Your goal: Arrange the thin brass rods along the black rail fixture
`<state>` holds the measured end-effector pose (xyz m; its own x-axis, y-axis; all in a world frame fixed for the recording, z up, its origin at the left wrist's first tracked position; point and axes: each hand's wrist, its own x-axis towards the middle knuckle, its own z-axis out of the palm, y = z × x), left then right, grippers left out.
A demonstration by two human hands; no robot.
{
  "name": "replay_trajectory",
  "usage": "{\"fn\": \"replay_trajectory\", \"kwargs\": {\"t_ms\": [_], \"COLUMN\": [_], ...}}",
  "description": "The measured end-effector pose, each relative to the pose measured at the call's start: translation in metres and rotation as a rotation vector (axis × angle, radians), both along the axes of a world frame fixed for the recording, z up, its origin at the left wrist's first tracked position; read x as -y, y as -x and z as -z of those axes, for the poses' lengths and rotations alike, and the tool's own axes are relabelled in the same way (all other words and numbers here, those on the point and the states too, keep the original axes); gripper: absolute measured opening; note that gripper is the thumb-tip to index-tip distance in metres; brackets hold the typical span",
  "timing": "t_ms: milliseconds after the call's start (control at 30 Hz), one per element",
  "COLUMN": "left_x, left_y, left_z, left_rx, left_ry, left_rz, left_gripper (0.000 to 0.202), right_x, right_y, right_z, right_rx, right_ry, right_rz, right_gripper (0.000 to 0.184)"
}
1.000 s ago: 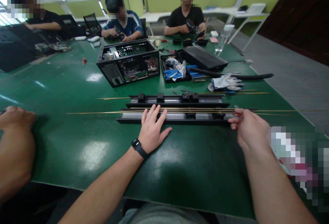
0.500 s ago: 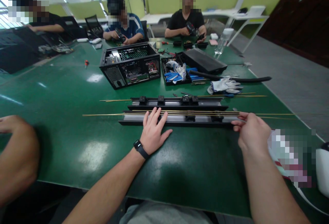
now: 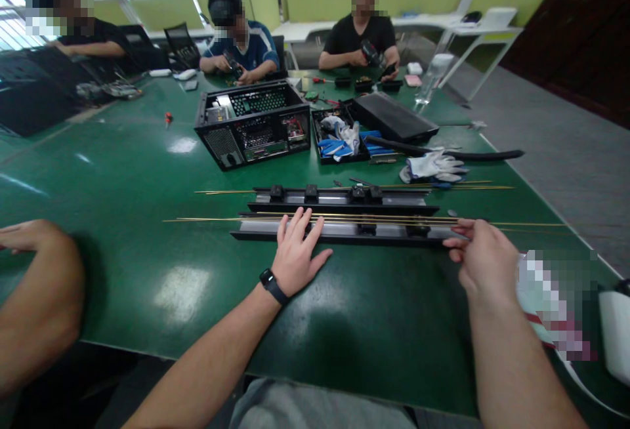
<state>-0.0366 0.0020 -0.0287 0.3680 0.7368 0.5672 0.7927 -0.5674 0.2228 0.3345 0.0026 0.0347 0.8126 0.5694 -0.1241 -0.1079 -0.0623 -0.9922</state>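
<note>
Several rods span the near rail, left hand spread across them, right hand pinching them.

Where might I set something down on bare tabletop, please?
The green table is bare between the left hand and right hand, nearer than the black rails, and from the gold rods leftward to the neighbour's arm. It is crowded behind the rails, around the tray and gloves.
</note>
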Motion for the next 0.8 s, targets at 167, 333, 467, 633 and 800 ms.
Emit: {"fn": "replay_trajectory", "kwargs": {"t_ms": [167, 333, 467, 633, 800], "left_x": [0.001, 0.002, 0.003, 0.004, 0.003], "left_y": [0.0, 0.0, -0.001, -0.002, -0.001], "left_z": [-0.001, -0.002, -0.002, -0.003, -0.004], "left_rx": [-0.008, -0.006, -0.001, 0.001, -0.002], "left_ry": [0.0, -0.01, -0.004, 0.031, 0.014], "left_rz": [-0.004, 0.003, -0.004, -0.005, 0.007], "left_gripper": [0.075, 0.075, 0.073, 0.078, 0.072], "right_x": [0.001, -0.001, 0.001, 0.0, 0.001], "right_y": [0.007, 0.001, 0.003, 0.002, -0.005], "right_z": [0.002, 0.0, 0.002, 0.002, -0.004], "right_rx": [-0.012, 0.026, 0.014, 0.026, 0.032], "right_ry": [0.02, -0.016, -0.008, 0.007, 0.003], "right_rz": [-0.132, 0.046, -0.055, -0.03, 0.033], "right_gripper": [0.034, 0.017, 0.021, 0.023, 0.008]}}
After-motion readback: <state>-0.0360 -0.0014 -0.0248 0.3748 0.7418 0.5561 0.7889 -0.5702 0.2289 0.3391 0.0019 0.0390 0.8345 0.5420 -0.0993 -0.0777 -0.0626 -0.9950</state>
